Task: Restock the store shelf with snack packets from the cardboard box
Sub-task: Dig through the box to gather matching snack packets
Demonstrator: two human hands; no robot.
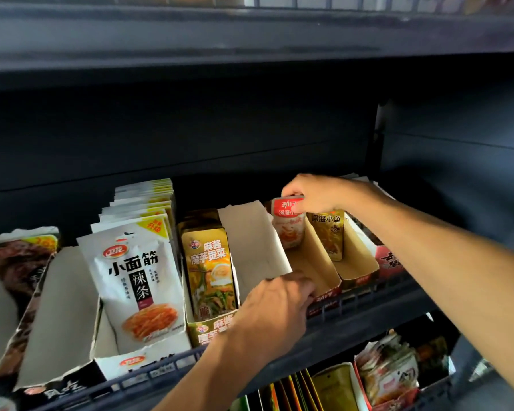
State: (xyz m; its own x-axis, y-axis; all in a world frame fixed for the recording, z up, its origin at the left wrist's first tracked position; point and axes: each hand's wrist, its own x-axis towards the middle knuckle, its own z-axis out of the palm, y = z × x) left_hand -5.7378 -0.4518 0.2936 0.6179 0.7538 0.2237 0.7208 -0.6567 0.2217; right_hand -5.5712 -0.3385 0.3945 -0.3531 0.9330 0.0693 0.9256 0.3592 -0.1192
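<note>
The left hand point(275, 304) is seen nearest, reaching in from below; its fingers are curled over the front edge of an open cardboard display tray point(318, 268) on the shelf point(368, 318), so the tray front is gripped, though the fingertips are hidden behind the knuckles; just left of this hand a gold packet point(209, 271) stands upright in its own gold-printed carton, and a pale cardboard flap point(252, 238) rises between that carton and the gripped tray; further left of the hand a white packet with red noodles printed on it point(137, 280) fronts a row of like packets in a white tray; at the far left a dark packet point(15, 262) is partly seen, blurred. Beyond the left hand, deeper in the same gripped tray, a red-topped snack packet point(288, 223) is held upright by its top edge; it is pinched by the right hand point(312, 194), whose fingers are closed over the packet's upper rim, the arm coming in from the right; just beneath and right of this hand a gold fish-snack packet point(328, 232) stands in the neighbouring tray. Below the shelf, under the right arm, more packets point(389, 372) are stacked on a lower level; above both hands the dark back panel and an upper shelf point(250, 34) are seen.
</note>
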